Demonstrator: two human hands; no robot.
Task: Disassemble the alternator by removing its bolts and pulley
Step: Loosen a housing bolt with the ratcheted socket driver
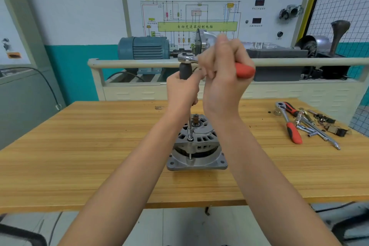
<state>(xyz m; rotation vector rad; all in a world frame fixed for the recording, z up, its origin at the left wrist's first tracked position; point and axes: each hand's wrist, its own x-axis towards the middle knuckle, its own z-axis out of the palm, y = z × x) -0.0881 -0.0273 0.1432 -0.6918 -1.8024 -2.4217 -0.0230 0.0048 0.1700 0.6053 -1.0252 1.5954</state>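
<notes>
A grey alternator (196, 146) stands on the wooden table (79, 156), shaft end up, with no pulley on the bare shaft (195, 119). A long extension bar with a socket (189, 130) stands upright on a through-bolt at the alternator's left side. My left hand (182, 92) grips the bar's black handle (185, 70). Above it sits a ratchet wrench head (185, 57); my right hand (223, 78) grips the ratchet's red handle (244, 70).
Loose tools lie on the table at the right: a second red-handled ratchet (289, 124), chrome bars (319, 134) and small parts (335, 130). Behind the table stands a trainer bench with a blue motor (143, 48) and a wiring panel (197, 26).
</notes>
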